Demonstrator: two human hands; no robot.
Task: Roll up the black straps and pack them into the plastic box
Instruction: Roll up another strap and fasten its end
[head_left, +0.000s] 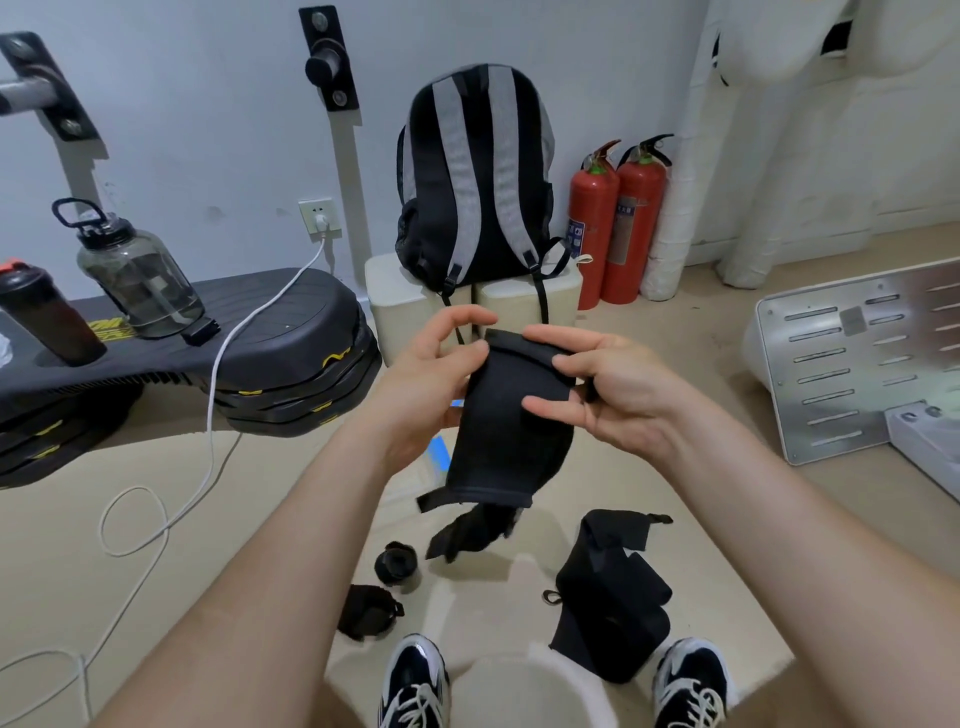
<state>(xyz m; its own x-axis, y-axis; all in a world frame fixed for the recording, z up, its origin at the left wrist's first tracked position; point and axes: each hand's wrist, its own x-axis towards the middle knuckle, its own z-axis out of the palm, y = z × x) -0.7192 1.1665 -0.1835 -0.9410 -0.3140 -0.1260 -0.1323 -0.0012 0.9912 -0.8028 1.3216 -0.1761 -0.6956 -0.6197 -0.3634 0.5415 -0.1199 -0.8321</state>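
Note:
A wide black strap (498, 441) hangs in the air between both hands, its lower end dangling toward the floor. My left hand (431, 374) pinches its top left edge with thumb and fingers. My right hand (613, 384) grips the top right edge, fingers laid over the fabric. On the floor below lie a rolled black strap (397, 564), a crumpled black strap (366, 613) and a loose pile of black straps (610, 603). A translucent plastic box (519, 691) sits between my shoes at the bottom edge.
A grey and black backpack (478, 171) stands on white blocks ahead. Two red fire extinguishers (618, 223) stand to its right. A black stepper (234, 353) with bottles and a white cable (208, 415) lies left. A perforated metal panel (852, 364) lies right.

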